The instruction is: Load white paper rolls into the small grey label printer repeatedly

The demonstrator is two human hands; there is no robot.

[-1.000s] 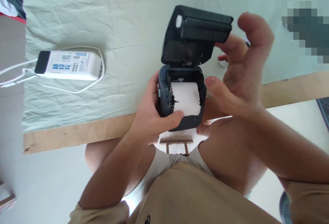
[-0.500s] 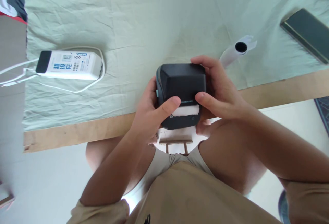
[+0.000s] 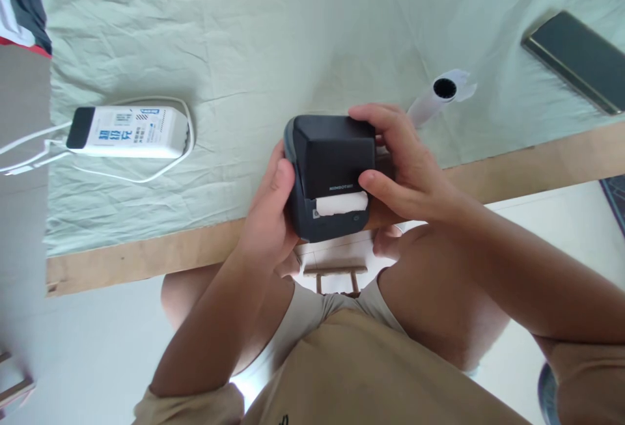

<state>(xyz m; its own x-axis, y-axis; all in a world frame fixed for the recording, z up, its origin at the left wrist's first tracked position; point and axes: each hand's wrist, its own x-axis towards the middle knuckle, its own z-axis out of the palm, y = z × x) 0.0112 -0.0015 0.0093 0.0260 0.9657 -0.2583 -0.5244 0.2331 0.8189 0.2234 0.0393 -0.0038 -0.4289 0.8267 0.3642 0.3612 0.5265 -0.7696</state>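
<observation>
A black label printer (image 3: 336, 158) is held between both hands at the table's front edge. A white strip of paper (image 3: 340, 204) sticks out of its slot. My left hand (image 3: 273, 204) grips the printer's left side, its thumb on the side edge and the other fingers hidden beneath. My right hand (image 3: 405, 164) holds the right side, with the thumb on the lid's lower right corner and a finger along the back edge. Behind my right hand a white paper roll (image 3: 430, 103) with a black end lies on the cloth.
On the left of the green cloth (image 3: 234, 41) lies a white power bank (image 3: 131, 132) with looped white cables. A dark phone-like slab (image 3: 579, 60) is at the far right. Part of a person (image 3: 24, 8) shows at the top left. The wooden table edge (image 3: 146, 252) runs along the front.
The printer has shifted slightly left and tilted a little. My left thumb has moved off the printer's front onto its left side. My right hand has moved left with the printer.
</observation>
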